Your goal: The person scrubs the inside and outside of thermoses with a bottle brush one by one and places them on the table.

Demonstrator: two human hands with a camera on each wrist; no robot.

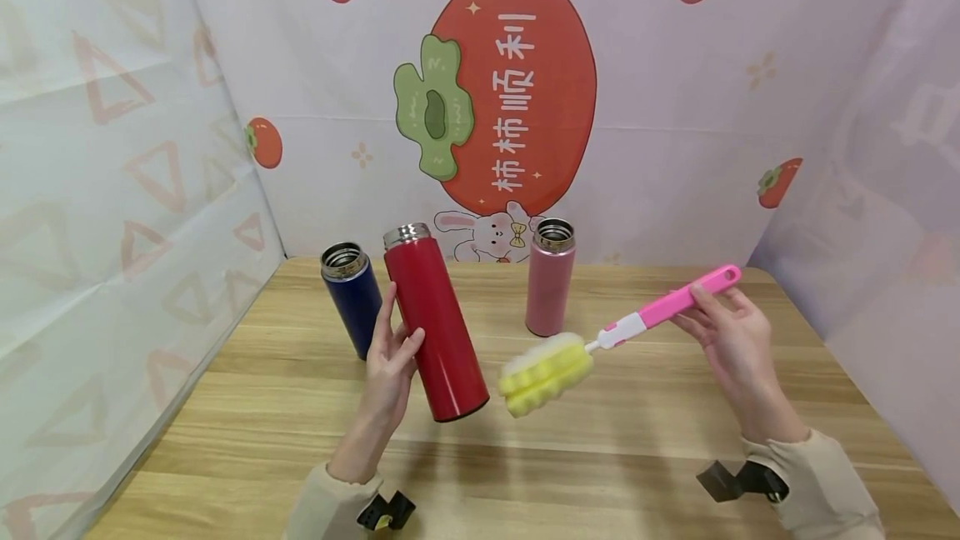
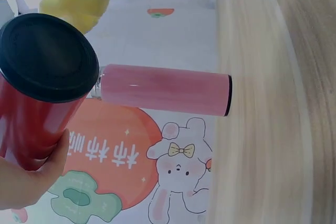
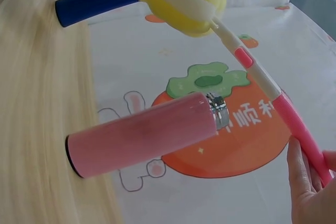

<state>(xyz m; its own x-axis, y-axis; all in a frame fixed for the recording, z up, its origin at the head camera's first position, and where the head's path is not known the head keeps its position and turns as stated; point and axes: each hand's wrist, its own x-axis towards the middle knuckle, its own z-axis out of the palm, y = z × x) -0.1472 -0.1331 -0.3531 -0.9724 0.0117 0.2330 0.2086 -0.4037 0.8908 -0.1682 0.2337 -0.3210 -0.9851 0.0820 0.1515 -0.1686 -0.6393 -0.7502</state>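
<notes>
place: staged tabletop booth | cues: persimmon-print backdrop; cloth side walls; wooden table

1. Left hand: raised above the table on an upright forearm; fingers and thumb wrapped round a tilted flask; sleeve at the wrist.
2. Right hand: held out at similar height, palm turned inward; fingers pinching a handle near its end; cuffed wrist.

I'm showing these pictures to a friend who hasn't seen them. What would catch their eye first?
Probably the red flask, held tilted above the wooden table by the left hand. Next, the pink-handled brush with its yellow sponge head, held by the right hand, and the big red persimmon print behind.
</notes>
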